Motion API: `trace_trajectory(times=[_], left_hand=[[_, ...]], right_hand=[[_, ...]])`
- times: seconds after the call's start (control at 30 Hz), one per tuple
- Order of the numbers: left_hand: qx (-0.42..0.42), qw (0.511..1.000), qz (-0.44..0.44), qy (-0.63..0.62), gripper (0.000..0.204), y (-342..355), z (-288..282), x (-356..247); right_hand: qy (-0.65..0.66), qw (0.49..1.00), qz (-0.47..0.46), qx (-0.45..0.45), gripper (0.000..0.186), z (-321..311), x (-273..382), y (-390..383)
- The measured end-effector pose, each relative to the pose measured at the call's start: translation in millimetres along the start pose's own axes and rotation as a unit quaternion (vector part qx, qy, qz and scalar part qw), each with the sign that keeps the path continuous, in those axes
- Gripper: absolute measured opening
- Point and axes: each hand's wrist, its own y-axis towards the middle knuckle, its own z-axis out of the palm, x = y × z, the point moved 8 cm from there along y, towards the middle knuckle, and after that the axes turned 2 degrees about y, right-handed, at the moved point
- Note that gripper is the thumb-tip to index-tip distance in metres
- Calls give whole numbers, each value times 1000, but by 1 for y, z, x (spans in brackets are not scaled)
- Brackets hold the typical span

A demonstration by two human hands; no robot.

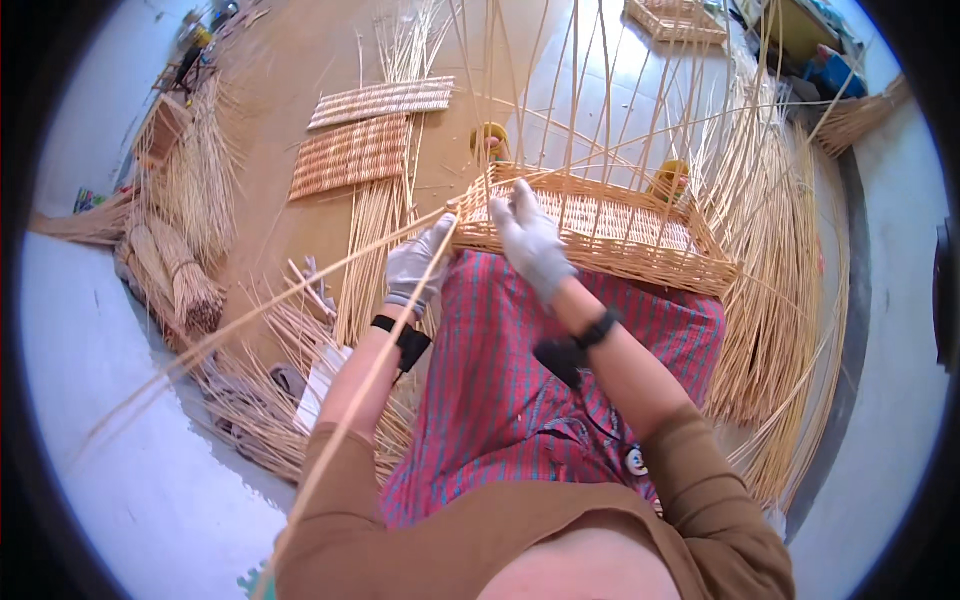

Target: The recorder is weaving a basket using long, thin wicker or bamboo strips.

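A shallow rectangular wicker basket (620, 262) rests across my lap with long upright stakes (570, 100) rising from its rim. My left hand (415, 262), in a whitish glove, is closed at the basket's near left corner. Long pale willow rods (290, 295) run from that corner past this hand, down and to the left. My right hand (532, 243), gloved the same way, hangs over the basket's left part with its fingers apart. Nothing shows in its grasp, though the palm side is partly hidden. Checked red cloth (500, 370) covers my lap beneath the basket.
Woven panels (350, 155) lie on the floor at the far left, with loose rods (370, 260) below. Bundled rods (185, 285) lean by the left wall. A large pile of rods (765, 300) spreads on the right. Another wicker piece (675, 20) lies at the back.
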Motion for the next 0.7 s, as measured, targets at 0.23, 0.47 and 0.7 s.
trace_trajectory(times=[0.23,0.47,0.7], left_hand=[[16,996,59,63,35,20,27,13],[13,996,84,1,28,19,17,5],[42,997,55,28,24,26,26,8]], right_hand=[[-216,946,-56,-236,73,48,-17,79],[66,984,-137,-93,26,61,31,122],[135,928,-334,-93,54,41,78,84]])
